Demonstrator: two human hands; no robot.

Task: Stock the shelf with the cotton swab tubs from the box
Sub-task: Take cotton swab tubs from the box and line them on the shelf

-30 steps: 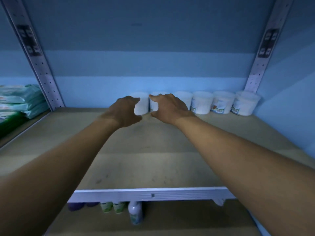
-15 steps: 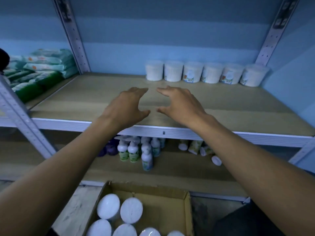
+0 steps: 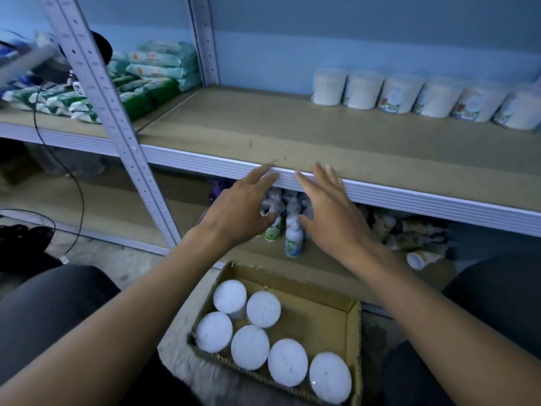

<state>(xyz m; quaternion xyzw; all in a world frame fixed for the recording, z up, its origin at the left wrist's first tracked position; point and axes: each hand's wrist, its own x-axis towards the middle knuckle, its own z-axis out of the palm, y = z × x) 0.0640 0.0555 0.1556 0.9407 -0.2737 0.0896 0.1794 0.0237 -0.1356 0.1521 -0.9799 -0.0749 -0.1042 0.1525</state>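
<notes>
Several white cotton swab tubs [image 3: 398, 95] stand in a row at the back right of the wooden shelf [image 3: 263, 127]. More white-lidded tubs [image 3: 250, 347] sit in the open cardboard box [image 3: 354, 326] on the floor between my knees. My left hand [image 3: 240, 209] and my right hand [image 3: 330, 212] hover side by side in front of the shelf's white front edge, above the box. Both hold nothing, with fingers spread and relaxed.
Small bottles [image 3: 292, 235] and tubes crowd the lower shelf behind my hands. Green and white packs [image 3: 140, 83] fill the neighbouring shelf bay on the left, past a perforated metal upright [image 3: 117, 127]. A black cable [image 3: 73, 186] hangs at the left.
Both hands let go of tubs at the back of the shelf and drew back past its front edge. The view dropped, and the box came into sight.
</notes>
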